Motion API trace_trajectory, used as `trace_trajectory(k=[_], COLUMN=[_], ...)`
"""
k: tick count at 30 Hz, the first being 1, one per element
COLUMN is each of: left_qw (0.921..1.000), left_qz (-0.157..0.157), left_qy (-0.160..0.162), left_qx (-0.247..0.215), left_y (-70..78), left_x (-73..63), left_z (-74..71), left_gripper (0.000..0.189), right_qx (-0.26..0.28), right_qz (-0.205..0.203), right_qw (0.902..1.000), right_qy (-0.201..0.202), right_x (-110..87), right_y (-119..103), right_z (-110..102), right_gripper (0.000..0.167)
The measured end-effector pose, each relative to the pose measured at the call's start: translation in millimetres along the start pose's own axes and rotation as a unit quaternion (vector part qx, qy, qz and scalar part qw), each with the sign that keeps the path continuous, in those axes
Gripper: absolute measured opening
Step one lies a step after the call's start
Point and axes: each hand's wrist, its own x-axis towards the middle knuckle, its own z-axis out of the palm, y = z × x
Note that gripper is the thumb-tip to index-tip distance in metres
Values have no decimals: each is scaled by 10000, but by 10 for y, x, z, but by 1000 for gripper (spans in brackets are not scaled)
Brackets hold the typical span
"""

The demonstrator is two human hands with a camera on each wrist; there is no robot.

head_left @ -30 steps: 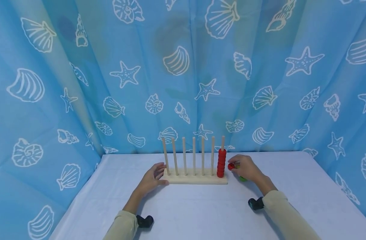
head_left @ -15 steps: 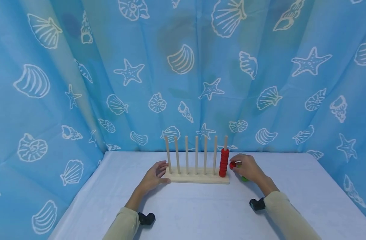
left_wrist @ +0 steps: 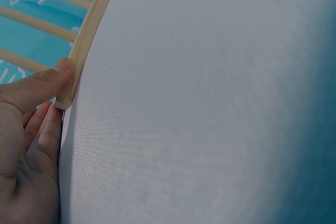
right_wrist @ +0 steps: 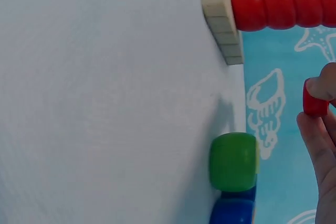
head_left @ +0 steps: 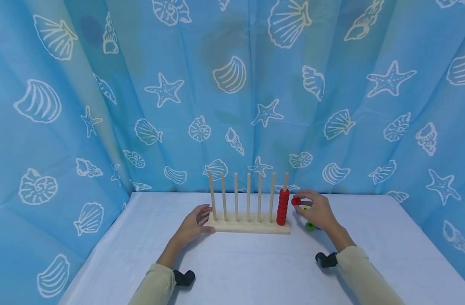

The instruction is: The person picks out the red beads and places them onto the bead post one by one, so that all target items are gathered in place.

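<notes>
A wooden peg stand [head_left: 247, 227] with several upright pegs sits on the table. Red beads [head_left: 282, 207] are stacked on its rightmost peg, whose tip shows above them. At the stand's left end, my left hand [head_left: 192, 226] holds the base, with the thumb on the front edge and the fingers behind, as the left wrist view shows. Just right of the red stack, my right hand [head_left: 319, 212] pinches a single red bead [right_wrist: 314, 99] between thumb and fingers, off the table and apart from the stack.
Below the right hand lie a green bead [right_wrist: 233, 162], a blue bead [right_wrist: 233, 212] and a yellow-green bead [head_left: 304, 208]; the hand partly covers this group. White cloth covers the table [head_left: 240, 267]. A blue curtain [head_left: 232, 110] with seashell prints hangs behind it.
My right hand has risen with the red bead, so more of the green and yellow-green beads shows beneath it. The left hand stays at the stand's end. The head view has shifted slightly.
</notes>
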Motion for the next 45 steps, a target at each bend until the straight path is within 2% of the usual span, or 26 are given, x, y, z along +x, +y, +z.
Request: trace_trajectory(k=[6,13,17,24,37,45], left_qw=[9999,9998,9999,9996,9997,9997], left_qz=[-41,-69,-23,-54,-97,-39], left_qy=[49,34,17,127,110,83], left_qx=[113,167,165,261,192,220], left_y=[28,24,18,25,-3,-5], left_x=[-7,-11,-15,-20,-9,-6], left_z=[12,16,5,-7,4,20], left_gripper=[87,88,88,88,88,88], right_qx=[428,705,864,956,1212,1421], right_qz=[-73,206,24,-131,-899,-1022], right_qw=[9990,9973,9961,9949,9862,9820], right_qy=[51,35,170,306,682,717], right_x=[-29,-17,3,54,126,109], right_y=[-43,-93,-143,-273,-457,-776], right_z=[-81,-190,-250,-349,-582,-736], right_gripper=[41,49,41,39,36,37])
